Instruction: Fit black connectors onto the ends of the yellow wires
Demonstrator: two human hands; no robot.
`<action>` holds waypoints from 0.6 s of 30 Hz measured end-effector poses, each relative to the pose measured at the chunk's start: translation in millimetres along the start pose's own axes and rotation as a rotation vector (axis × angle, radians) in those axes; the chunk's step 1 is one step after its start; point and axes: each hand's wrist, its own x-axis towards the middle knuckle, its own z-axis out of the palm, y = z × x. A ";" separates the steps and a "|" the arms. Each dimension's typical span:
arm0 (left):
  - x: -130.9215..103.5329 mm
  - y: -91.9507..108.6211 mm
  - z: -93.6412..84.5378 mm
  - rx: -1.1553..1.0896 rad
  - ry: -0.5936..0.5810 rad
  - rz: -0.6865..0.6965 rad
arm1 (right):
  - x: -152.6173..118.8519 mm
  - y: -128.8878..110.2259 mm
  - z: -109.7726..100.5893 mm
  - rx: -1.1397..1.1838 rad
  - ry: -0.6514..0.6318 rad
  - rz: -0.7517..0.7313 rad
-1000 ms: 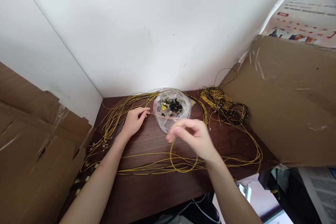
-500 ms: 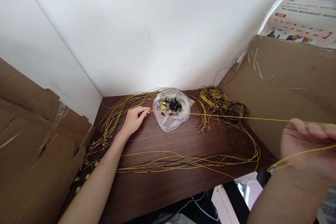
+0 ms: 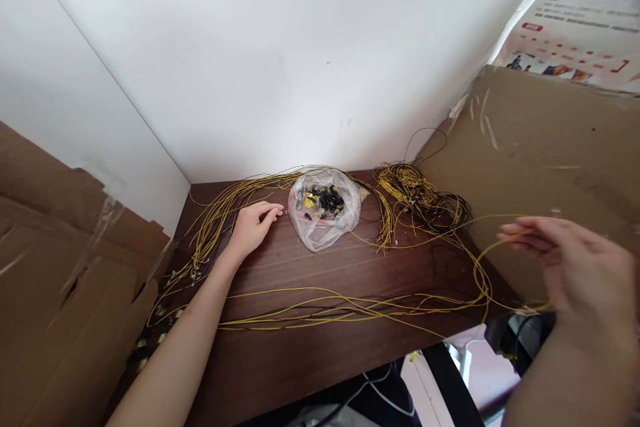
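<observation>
My left hand is closed in a pinch just left of an open clear plastic bag, with a tiny pale tip at the fingertips. The thin wire between this hand and the bag is hard to make out. Off to the right, my right hand pinches a yellow wire that loops down below the fingers. A slack strand runs from there leftward over the table toward the bag. Small black and yellow pieces lie in the bag.
Yellow and black wires curve along the table's left and back. A tangled coil sits at the back right. More wires cross the front. Cardboard walls both sides; a white panel stands behind.
The yellow wire, stretched straight between my hands before, now hangs slack. My right hand has turned and its fingers have come inward to the left. My left hand has barely moved.
</observation>
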 end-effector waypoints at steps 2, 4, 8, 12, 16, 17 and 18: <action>-0.4 0.4 0.1 0.002 0.004 -0.002 | 1.1 0.2 14.8 0.002 -0.148 0.068; -0.7 0.7 0.2 0.006 0.006 -0.002 | 7.1 4.4 26.5 -0.193 -0.272 0.050; -0.7 -0.1 0.6 0.016 0.005 0.004 | 22.9 13.8 49.2 -0.668 -0.455 -0.117; -0.4 -0.7 0.8 0.011 0.004 -0.001 | 17.6 7.4 77.9 -0.958 -0.530 -0.261; -0.1 0.5 0.6 0.009 -0.003 -0.007 | -2.1 -12.5 105.5 -1.025 -0.295 -0.478; 0.0 0.9 0.7 0.012 -0.007 -0.006 | -5.6 -17.6 110.6 -1.015 -0.282 -0.505; 0.2 1.2 0.8 0.016 -0.012 -0.003 | -8.1 -22.4 114.8 -1.000 -0.285 -0.522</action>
